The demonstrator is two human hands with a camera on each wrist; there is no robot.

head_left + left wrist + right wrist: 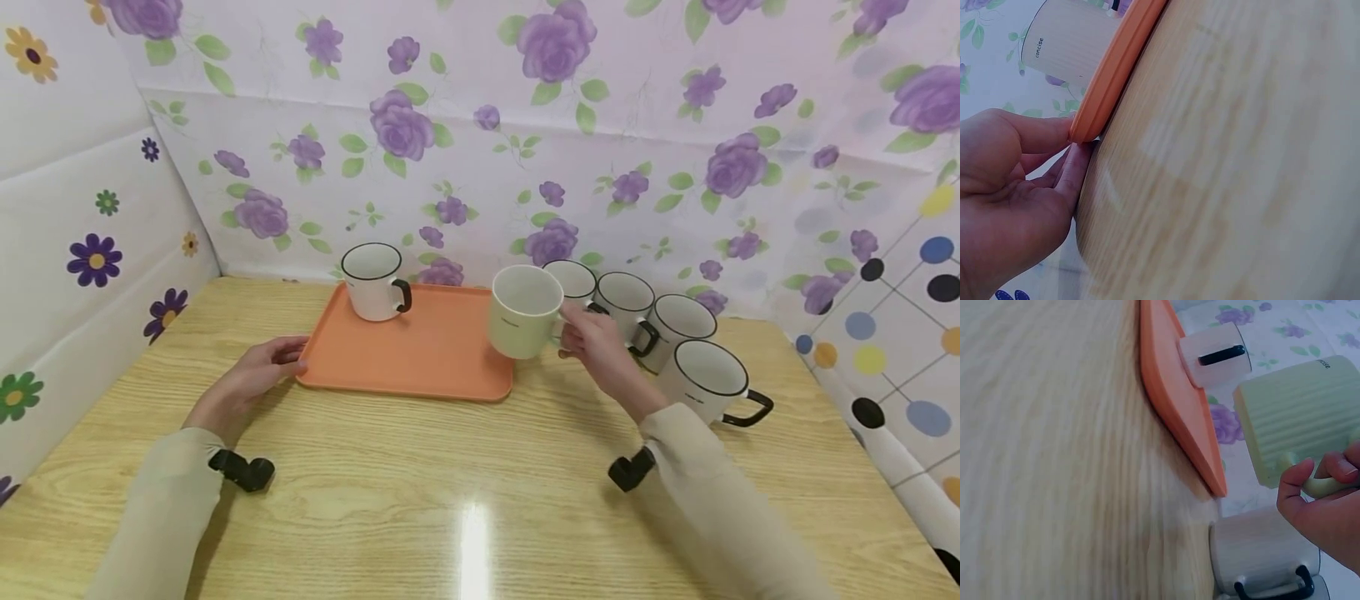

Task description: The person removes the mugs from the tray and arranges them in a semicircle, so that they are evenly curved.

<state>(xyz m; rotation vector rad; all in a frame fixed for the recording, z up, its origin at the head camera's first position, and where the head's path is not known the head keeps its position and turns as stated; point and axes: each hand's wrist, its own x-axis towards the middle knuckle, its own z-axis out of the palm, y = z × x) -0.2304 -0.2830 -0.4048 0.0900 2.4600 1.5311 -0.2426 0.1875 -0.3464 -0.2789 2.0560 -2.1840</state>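
My right hand (pixel 596 342) grips the handle of a pale green mug (pixel 525 312), held upright over the right end of the orange tray (pixel 405 354). In the right wrist view, thumb and fingers curl round the handle, and the ribbed mug (pixel 1304 415) hangs above the tray's level. At the tray's near left corner, my left hand (pixel 262 367) pinches the rim; the left wrist view shows its digits on either side of the corner. A white mug (pixel 375 287) with a black rim and black handle stands upright toward the tray's back left.
Several more white mugs with black rims stand right of the tray in a slanting row, the nearest mug (pixel 705 383) beside my right forearm. The wooden table (pixel 390 483) meets a flowered cloth (pixel 450 167) at the back and a flower-print one at left.
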